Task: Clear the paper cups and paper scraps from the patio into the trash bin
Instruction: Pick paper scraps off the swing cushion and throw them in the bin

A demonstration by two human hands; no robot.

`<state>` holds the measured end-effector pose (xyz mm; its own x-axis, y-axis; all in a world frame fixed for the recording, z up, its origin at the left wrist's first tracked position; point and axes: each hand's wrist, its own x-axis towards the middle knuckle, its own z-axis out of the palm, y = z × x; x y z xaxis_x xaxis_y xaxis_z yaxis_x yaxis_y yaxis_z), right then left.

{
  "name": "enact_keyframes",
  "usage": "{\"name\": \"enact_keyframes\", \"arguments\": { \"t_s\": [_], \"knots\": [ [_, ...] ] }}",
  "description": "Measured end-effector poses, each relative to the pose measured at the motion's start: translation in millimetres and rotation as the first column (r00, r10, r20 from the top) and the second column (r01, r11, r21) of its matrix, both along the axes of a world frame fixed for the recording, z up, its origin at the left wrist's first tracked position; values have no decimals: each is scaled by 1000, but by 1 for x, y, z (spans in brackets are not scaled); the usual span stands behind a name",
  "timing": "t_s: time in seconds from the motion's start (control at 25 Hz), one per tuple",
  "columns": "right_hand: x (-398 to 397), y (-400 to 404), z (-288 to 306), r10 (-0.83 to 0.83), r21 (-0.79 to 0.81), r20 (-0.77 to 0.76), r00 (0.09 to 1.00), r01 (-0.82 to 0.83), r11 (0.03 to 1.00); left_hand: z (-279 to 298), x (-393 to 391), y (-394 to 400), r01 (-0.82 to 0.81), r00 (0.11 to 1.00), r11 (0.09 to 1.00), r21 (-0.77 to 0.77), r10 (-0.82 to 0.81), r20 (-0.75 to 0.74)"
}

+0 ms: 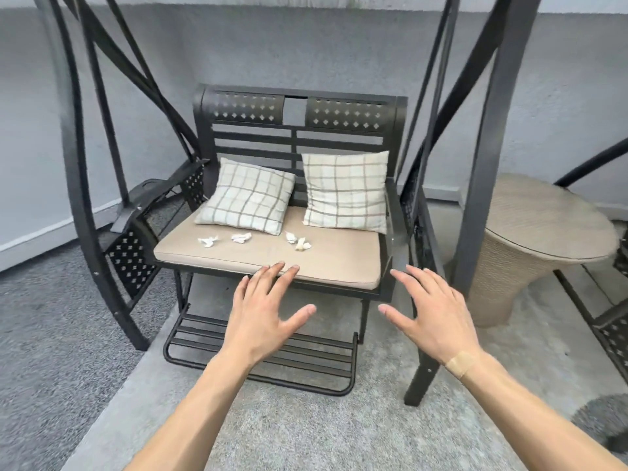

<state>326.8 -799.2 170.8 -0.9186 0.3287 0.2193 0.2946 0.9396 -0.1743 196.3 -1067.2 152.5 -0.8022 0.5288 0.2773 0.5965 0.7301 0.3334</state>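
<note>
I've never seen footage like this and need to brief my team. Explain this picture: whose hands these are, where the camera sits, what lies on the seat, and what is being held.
There is no machine here. A person wears one wide-angle camera on the head, looking forward and down, so you see their own arms. The left hand and right hand reach forward with fingers spread; neither has a grip on anything.

Ahead is a dark metal swing bench with a beige seat cushion. Two checked pillows lean against its backrest. In front of them lie crumpled paper scraps, the litter to clear. A wicker side table stands to the right. No paper cups or trash bin are in view.
</note>
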Motion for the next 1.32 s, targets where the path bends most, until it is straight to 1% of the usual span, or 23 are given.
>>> {"name": "enact_keyframes", "arguments": {
  "t_s": [0.2,0.4,0.52,0.64,0.8,1.04,1.32],
  "knots": [
    [-95,-3,-13,118,-16,-2,993,-118,993,-8,-65,-15,-99,995,994,-35,100,18],
    [-198,4,-25,219,-68,4,976,-218,974,-11,-138,-18,-187,982,981,-58,189,18],
    [-255,12,-27,252,-90,-5,968,-251,964,-7,-184,-13,-230,973,969,-92,231,8],
    [-310,23,-27,272,-110,-9,962,-272,956,-9,-225,-4,-274,961,957,-92,277,12],
    [-372,25,-35,306,-121,9,952,-302,945,-22,-267,-6,-322,943,941,-102,329,60],
    [-435,9,-56,271,-159,49,961,-261,952,-38,-336,-24,-296,946,950,-102,307,108],
    [-507,-55,-82,87,-251,86,992,-63,966,-70,-453,-75,-109,972,970,-218,150,182]
  ]
}}
